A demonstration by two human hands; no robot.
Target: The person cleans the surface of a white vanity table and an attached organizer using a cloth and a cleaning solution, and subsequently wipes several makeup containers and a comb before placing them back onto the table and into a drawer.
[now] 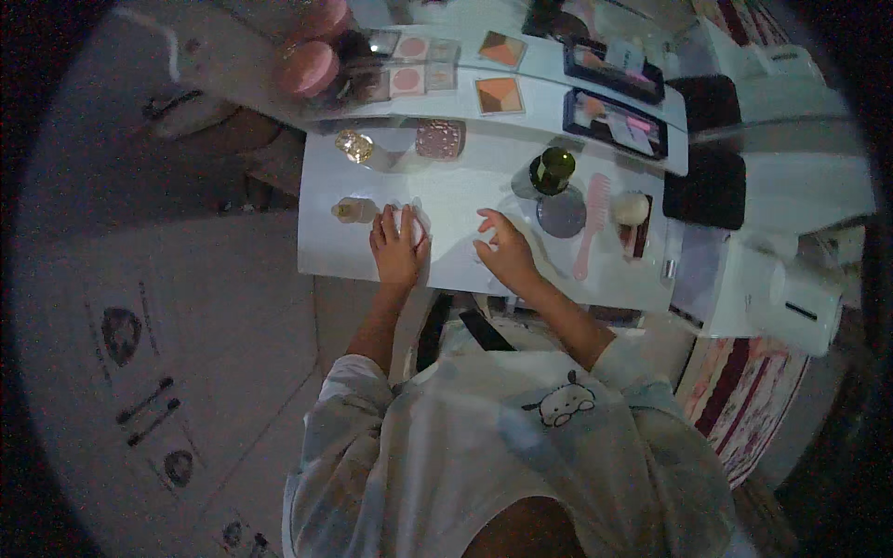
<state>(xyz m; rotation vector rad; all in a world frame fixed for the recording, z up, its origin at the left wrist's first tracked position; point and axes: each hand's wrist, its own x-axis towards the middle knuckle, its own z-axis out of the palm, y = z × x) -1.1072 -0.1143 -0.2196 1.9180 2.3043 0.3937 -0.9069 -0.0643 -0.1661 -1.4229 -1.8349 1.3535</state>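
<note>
On the white table, my left hand rests over a small round pinkish item, its fingers spread across the top; whether it grips the item I cannot tell. My right hand hovers near the table's front edge, fingers curved and apart, holding nothing. Just left of my left hand lies a small bottle with a gold-coloured cap. Right of my right hand are a round grey disc, a green glass container and a pink comb. Further right, a pale round-headed brush lies by a dark-edged palette.
At the table's back stand a faceted gold-coloured cap and a patterned mauve compact. A raised mirrored shelf holds an orange and brown palette, a blush case and a dark-framed makeup box.
</note>
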